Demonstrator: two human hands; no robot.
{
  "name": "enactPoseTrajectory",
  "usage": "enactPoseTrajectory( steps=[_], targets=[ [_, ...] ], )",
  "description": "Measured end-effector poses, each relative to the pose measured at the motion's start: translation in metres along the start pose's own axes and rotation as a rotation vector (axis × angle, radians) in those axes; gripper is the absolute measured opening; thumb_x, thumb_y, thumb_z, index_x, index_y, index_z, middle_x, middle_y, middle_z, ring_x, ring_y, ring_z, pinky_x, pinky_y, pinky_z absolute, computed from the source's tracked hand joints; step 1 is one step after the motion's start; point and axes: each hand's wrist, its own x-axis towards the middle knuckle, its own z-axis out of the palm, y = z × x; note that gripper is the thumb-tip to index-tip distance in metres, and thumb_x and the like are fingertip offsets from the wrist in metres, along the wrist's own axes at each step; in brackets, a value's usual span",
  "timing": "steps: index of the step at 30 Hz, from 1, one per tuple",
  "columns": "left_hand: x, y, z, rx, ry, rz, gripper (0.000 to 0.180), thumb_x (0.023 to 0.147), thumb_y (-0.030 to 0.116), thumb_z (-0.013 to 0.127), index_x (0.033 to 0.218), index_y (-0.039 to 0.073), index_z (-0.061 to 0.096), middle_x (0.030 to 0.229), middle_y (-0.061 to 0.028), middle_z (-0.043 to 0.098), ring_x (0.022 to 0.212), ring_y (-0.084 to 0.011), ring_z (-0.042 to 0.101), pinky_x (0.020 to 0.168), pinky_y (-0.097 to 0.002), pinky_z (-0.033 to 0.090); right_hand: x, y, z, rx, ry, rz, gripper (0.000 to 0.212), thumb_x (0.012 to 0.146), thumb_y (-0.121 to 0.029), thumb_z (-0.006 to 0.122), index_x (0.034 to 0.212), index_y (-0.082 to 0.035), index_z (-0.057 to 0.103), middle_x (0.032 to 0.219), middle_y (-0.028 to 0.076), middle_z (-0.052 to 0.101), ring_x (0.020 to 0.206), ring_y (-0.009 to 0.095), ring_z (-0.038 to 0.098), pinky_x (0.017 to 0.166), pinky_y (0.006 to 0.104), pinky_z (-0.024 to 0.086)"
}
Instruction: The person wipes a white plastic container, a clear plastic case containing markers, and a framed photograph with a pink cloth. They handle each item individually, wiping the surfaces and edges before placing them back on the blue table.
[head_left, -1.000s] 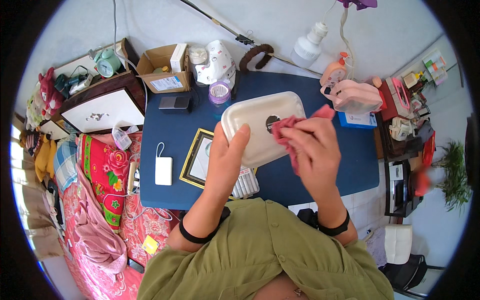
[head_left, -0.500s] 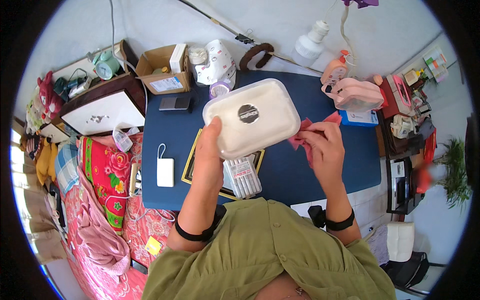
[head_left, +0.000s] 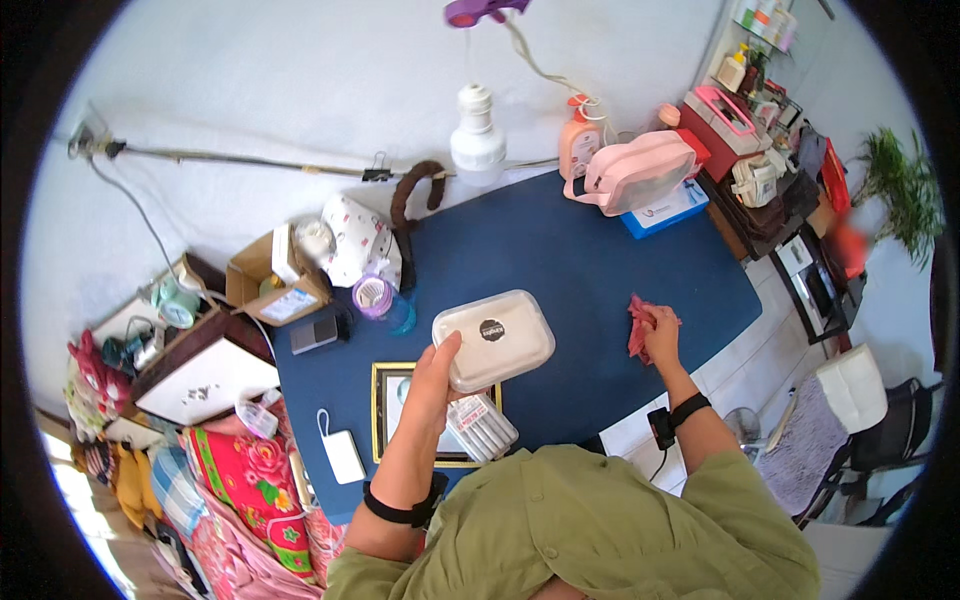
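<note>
White plastic with a translucent rim and a round black sticker on its upper face, the container (head_left: 515,352) sits at the middle of the frame in the grip of the left hand (head_left: 430,385), whose thumb lies over its left corner while the other fingers are mostly hidden beneath. Right of centre, the right hand (head_left: 661,340) grips a crumpled pink cloth (head_left: 637,327) over the right part of the blue desk (head_left: 520,235); whether the cloth touches the desk, I cannot tell. Below the container in the frame, a pack of pale tubes (head_left: 484,430) lies on a gold-and-black picture frame (head_left: 379,415), and a white power bank (head_left: 344,457) with a strap lies to their left. Toward the upper left, a purple-topped bottle (head_left: 401,312) stands near a cardboard box (head_left: 256,300). At the upper right, a pink bag (head_left: 640,175) rests on a blue box (head_left: 665,213), just beside a pump bottle (head_left: 579,148).
</note>
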Motion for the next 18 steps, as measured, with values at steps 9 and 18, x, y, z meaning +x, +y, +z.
enactPoseTrajectory(
  steps=[9,18],
  targets=[
    [0.105,-0.006,0.039,-0.055,0.009,-0.108,0.052,0.093,0.040,0.051,0.127,0.002,0.045,0.116,-0.0141,0.059,0.101,-0.0260,0.062,0.082,-0.0405,0.055,-0.012,0.039,0.022,-0.291,0.028,-0.106,0.055,0.079,-0.021,0.065,0.130,-0.007,0.050,0.140,0.017,0.039,0.129,0.036,0.036,0.108,0.0508,0.026],
    [0.241,-0.027,0.069,0.059,0.208,0.022,0.050,0.085,0.039,0.065,0.116,0.002,0.050,0.106,-0.0147,0.062,0.090,-0.0254,0.065,0.069,-0.0397,0.055,-0.008,0.020,0.013,-0.282,0.090,-0.070,0.045,0.080,-0.015,0.059,0.123,-0.003,0.053,0.135,0.018,0.043,0.127,0.035,0.038,0.107,0.0511,0.026]
  ],
)
